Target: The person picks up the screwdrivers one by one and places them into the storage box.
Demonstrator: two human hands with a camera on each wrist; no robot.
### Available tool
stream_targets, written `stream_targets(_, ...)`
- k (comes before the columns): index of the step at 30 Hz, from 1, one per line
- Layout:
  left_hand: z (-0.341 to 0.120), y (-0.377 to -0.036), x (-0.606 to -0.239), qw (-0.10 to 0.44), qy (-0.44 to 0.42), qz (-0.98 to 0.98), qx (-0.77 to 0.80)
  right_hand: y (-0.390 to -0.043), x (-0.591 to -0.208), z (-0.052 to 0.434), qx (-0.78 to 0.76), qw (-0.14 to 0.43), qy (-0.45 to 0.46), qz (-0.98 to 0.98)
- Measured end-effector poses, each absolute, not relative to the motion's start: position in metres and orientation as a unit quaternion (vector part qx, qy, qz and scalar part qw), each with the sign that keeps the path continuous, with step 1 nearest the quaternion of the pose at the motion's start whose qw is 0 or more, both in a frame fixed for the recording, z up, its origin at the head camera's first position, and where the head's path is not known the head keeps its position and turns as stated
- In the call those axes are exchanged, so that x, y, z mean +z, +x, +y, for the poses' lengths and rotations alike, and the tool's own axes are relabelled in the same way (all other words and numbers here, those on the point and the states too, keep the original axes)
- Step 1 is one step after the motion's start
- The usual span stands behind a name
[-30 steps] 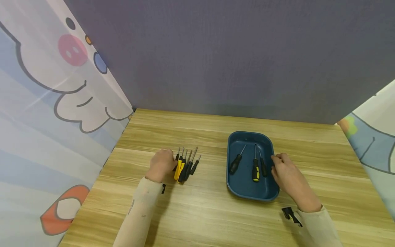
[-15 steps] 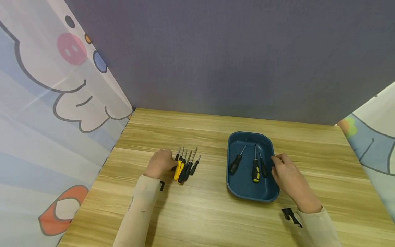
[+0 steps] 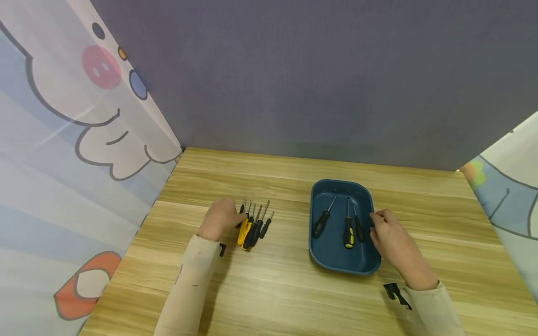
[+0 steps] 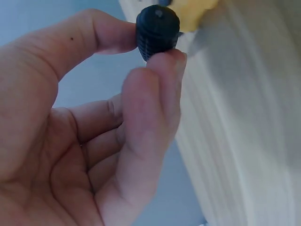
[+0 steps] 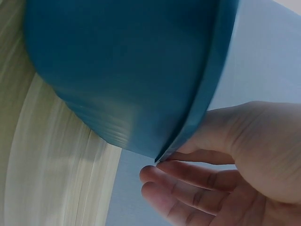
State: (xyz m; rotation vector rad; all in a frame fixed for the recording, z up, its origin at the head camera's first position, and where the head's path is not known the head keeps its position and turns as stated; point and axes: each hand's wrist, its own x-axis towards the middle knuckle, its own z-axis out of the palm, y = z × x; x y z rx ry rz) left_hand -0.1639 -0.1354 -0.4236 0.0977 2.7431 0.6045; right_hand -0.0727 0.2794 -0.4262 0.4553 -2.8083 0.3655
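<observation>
My left hand [image 3: 220,218] pinches a black-handled screwdriver [image 4: 157,28] between thumb and fingers, at the left end of a row of screwdrivers. In the head view the hand hides most of that handle. Beside it lie yellow-handled screwdrivers [image 3: 242,233] and black-handled ones, the small black screwdriver [image 3: 265,228] being rightmost. My right hand [image 3: 395,245] pinches the right rim of a blue plastic tray [image 3: 344,270], thumb inside and fingers outside. Inside the tray are a black screwdriver [image 3: 321,225], a black-and-yellow screwdriver [image 3: 348,233] and a slim black screwdriver [image 3: 358,228].
A wood-grain table [image 3: 269,294] carries everything, with bare wood between the row and the tray. Behind it rises a grey panel [image 3: 294,84]. Cartoon-printed cloth [image 3: 50,186] hangs at the left, and more shows at the right.
My left hand has shifted slightly rightward, and the pinched screwdriver's tip sits a little higher. My right hand and the tray have stayed in place.
</observation>
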Motion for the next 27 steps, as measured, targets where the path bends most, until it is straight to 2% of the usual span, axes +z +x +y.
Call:
stream_targets(7, -0.121, -0.165, -0.409, 0.180, 0.054, 0.958, 0.216, -0.072, -0.426, 0.280, 0.128, 0.135, 0.159, -0.970)
stream_targets(14, -0.100, -0.167, -0.399, 0.163, 0.100, 0.953, 0.235, -0.072, -0.426, 0.280, 0.126, 0.136, 0.161, -0.969)
stream_targets(19, -0.076, -0.170, -0.390, 0.148, 0.147, 0.948, 0.240, -0.072, -0.426, 0.280, 0.125, 0.134, 0.161, -0.970)
stream_targets(27, -0.028, -0.172, -0.376, 0.160, 0.187, 0.931, 0.271, -0.071, -0.425, 0.279, 0.123, 0.132, 0.161, -0.970)
